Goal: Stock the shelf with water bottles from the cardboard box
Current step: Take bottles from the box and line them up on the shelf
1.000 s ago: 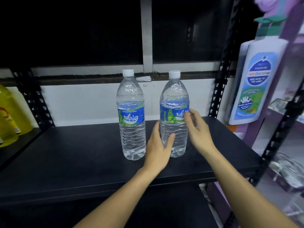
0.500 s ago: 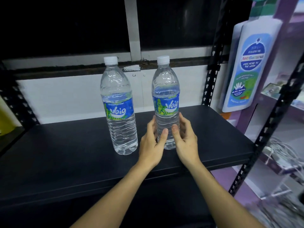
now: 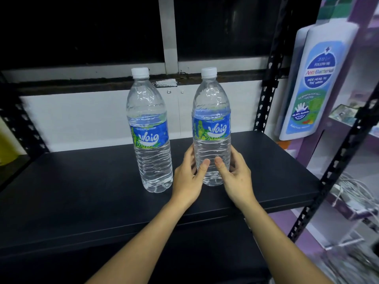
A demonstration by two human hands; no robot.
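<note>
Two clear water bottles with white caps and blue labels stand upright on the black shelf [image 3: 82, 191]. The left bottle [image 3: 148, 130] stands free. Both my hands hold the lower part of the right bottle [image 3: 212, 124]: my left hand [image 3: 189, 177] curls round its left side, my right hand [image 3: 235, 177] round its right side, thumbs on the front. The label faces me. The cardboard box is out of view.
A black slotted upright [image 3: 266, 95] stands behind the bottles at the right, another [image 3: 338, 160] at the shelf's front right corner. Large white wash bottles [image 3: 320, 83] hang on the neighbouring purple rack. Yellow containers [image 3: 3, 144] show at the far left.
My right hand has slid down from the label to the lower body of the right bottle. The bottle has turned so that its label faces me. The left bottle has not moved.
</note>
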